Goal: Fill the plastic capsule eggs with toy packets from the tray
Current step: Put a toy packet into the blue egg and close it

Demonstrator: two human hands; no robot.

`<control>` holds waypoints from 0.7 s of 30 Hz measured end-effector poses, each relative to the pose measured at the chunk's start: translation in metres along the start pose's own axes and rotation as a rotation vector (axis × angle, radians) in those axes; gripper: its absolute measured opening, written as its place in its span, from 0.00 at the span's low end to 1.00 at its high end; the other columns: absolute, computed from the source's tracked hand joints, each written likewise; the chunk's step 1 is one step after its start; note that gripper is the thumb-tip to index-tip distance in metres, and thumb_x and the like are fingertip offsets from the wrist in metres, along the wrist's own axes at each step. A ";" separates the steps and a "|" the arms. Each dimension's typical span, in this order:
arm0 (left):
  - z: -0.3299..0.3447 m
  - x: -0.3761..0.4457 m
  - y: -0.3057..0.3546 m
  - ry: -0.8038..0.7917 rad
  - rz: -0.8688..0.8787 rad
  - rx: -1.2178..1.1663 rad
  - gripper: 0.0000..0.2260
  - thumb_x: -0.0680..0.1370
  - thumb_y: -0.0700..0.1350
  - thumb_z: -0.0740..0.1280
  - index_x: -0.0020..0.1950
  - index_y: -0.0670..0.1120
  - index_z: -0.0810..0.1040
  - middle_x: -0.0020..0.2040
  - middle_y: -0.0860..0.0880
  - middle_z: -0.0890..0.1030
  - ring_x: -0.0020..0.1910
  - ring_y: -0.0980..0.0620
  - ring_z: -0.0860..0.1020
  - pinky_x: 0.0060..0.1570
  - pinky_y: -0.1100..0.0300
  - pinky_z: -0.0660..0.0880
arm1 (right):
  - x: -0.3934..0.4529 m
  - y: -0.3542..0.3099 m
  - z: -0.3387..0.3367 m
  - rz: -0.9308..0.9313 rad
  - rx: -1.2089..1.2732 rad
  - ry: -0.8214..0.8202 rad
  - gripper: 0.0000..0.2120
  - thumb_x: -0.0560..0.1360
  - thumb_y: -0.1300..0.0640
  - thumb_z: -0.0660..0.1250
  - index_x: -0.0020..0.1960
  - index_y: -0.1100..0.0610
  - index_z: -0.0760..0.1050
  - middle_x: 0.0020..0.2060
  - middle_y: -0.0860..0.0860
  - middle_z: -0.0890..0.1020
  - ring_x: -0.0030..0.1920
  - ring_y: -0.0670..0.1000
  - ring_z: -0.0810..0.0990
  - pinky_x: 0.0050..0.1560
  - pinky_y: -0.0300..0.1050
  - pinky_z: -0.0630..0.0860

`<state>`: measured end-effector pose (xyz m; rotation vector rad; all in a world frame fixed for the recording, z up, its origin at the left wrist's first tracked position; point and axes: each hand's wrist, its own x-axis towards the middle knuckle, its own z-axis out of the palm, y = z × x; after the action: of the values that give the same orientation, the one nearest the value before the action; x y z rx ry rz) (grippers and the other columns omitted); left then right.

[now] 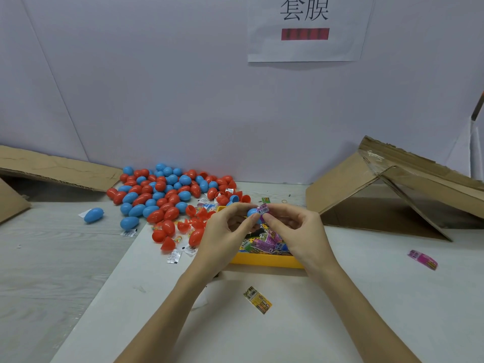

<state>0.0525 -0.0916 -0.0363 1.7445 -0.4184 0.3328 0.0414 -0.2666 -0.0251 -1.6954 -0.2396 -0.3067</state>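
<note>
1. I am watching the left hand [225, 226] pinching a small blue plastic egg half [252, 213] at its rim, above the shallow yellow plastic tray [264, 260] on the white desk [314, 323].
2. The right hand [296, 229] is pinching a folded purple foil toy packet [262, 209] and pressing it against the egg half's mouth.
3. I am judging the shell as light, stiff and slick, so I am reckoning the rim gives the best hold; squeezing the dome would probably make it slip.
4. The packet is looking thin, soft and springy; I am expecting it to unfold unless a fingertip keeps it tucked in.
5. More mixed packets are lying in the tray below the hands, with a yellow packet [258, 300] and a pink packet [422, 259] loose on the desk.
6. A heap of red and blue plastic eggs [167, 195] is lying behind and left of the tray.
</note>
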 end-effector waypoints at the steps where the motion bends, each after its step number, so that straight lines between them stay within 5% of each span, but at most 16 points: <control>1: 0.000 0.000 0.000 0.011 0.006 0.002 0.12 0.79 0.47 0.70 0.62 0.49 0.81 0.50 0.52 0.86 0.49 0.54 0.85 0.50 0.62 0.81 | 0.000 0.000 0.001 0.001 -0.011 -0.003 0.13 0.76 0.56 0.75 0.60 0.51 0.85 0.48 0.40 0.88 0.51 0.42 0.86 0.50 0.36 0.82; 8: 0.003 -0.003 0.004 0.044 0.073 0.053 0.19 0.76 0.47 0.75 0.66 0.45 0.80 0.55 0.52 0.85 0.53 0.54 0.84 0.56 0.54 0.82 | -0.002 -0.003 0.001 0.087 0.106 0.017 0.10 0.77 0.57 0.74 0.58 0.50 0.84 0.48 0.44 0.88 0.51 0.46 0.87 0.48 0.38 0.83; 15: 0.004 -0.006 0.008 0.124 0.289 0.245 0.22 0.77 0.42 0.75 0.70 0.46 0.79 0.60 0.52 0.83 0.56 0.54 0.82 0.56 0.60 0.80 | -0.005 -0.018 0.006 0.389 0.638 -0.057 0.15 0.76 0.56 0.73 0.61 0.59 0.82 0.54 0.56 0.87 0.54 0.53 0.87 0.50 0.42 0.83; 21: 0.002 -0.005 0.009 0.045 0.399 0.341 0.25 0.77 0.44 0.70 0.74 0.45 0.73 0.59 0.48 0.82 0.57 0.58 0.78 0.58 0.63 0.79 | -0.006 -0.020 0.007 0.484 0.675 -0.038 0.21 0.72 0.55 0.76 0.63 0.60 0.81 0.53 0.57 0.87 0.51 0.52 0.87 0.52 0.46 0.84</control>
<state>0.0443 -0.0949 -0.0312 1.9741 -0.7116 0.7634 0.0293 -0.2562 -0.0092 -1.0415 0.0477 0.1613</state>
